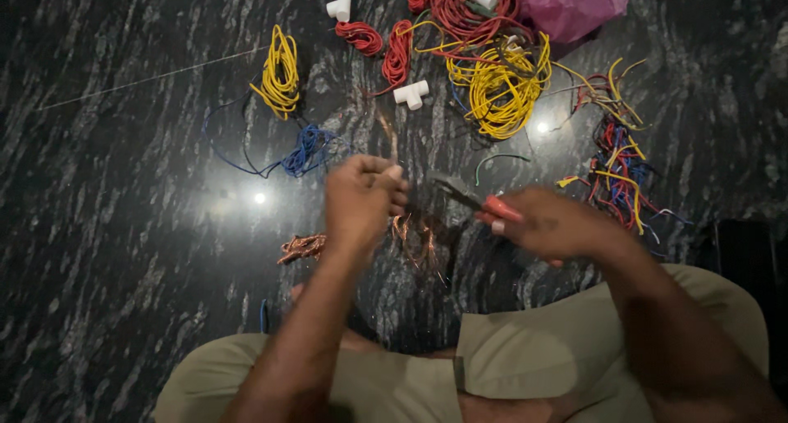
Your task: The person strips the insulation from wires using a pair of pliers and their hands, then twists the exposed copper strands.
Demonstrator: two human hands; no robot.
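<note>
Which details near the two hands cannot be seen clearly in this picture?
- Head view: what the left hand pinches is motion-blurred.
- Pliers: the handles are hidden in the right hand; the tips are dark against the floor.
- Pink bag: cut off by the top edge.

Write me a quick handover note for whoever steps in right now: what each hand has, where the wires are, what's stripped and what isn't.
Left hand: closed, pinching a thin copper strand that sticks up from the fingers.
Right hand: closed on red-handled pliers, jaws pointing toward the left hand.
Done so far: bare copper scraps lie on the dark stone floor by the left hand, more loose strands between the hands.
Left: coils with insulation still on, namely yellow coil, blue wire, red coils, big yellow bundle, and a mixed pile of cut pieces at right. White pipe fittings sit among them.
</note>
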